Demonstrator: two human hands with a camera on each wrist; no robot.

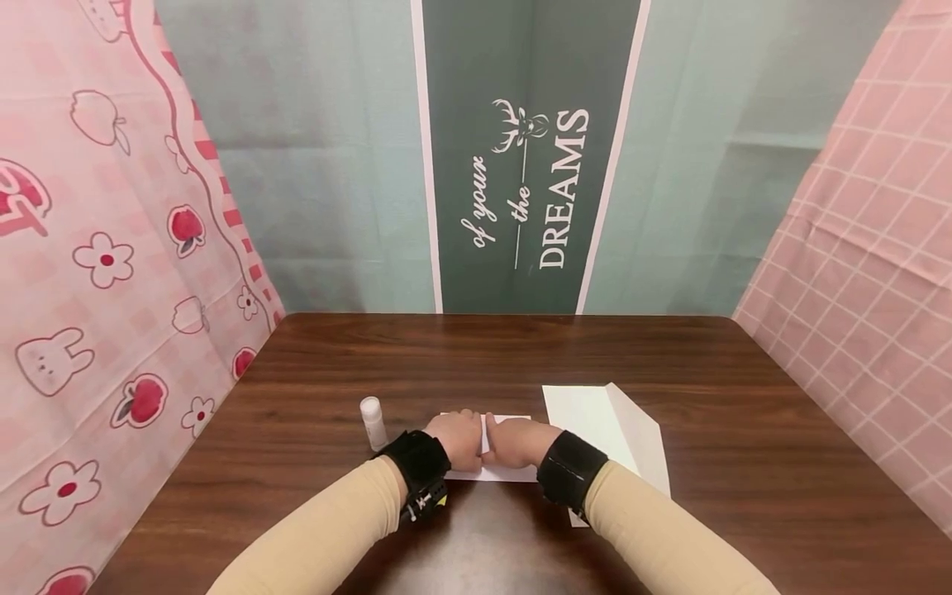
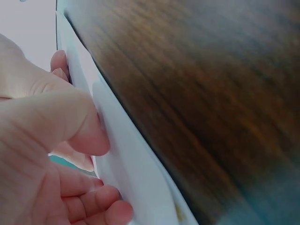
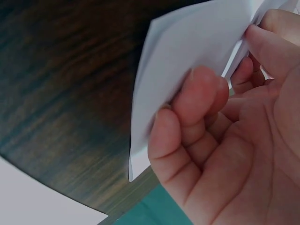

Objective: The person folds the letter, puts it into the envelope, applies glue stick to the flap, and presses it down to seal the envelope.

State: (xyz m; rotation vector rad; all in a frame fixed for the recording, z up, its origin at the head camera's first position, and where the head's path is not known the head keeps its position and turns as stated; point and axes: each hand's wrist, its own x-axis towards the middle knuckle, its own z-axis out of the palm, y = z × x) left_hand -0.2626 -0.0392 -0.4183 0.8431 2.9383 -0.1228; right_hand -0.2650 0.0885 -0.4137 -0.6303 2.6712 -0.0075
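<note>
A folded white sheet of paper [image 1: 494, 474] lies on the table in front of me, and both hands work at its middle. My left hand [image 1: 457, 436] grips it; in the left wrist view the thumb [image 2: 89, 133] lies along the paper and the other fingers curl at its edge. Close beside it, my right hand [image 1: 516, 442] pinches the same paper. The right wrist view shows curled fingers [image 3: 197, 101] against the folded layers, with the thumb near the fold. Thin gaps show between the paper's layers.
A white capped tube [image 1: 374, 423], like a glue stick, stands left of my left hand. To the right, a larger creased white sheet [image 1: 595, 413] lies partly under my right forearm. The brown wooden table [image 1: 357, 355] ends at a green curtain [image 1: 342, 207], with pink cloths on both sides.
</note>
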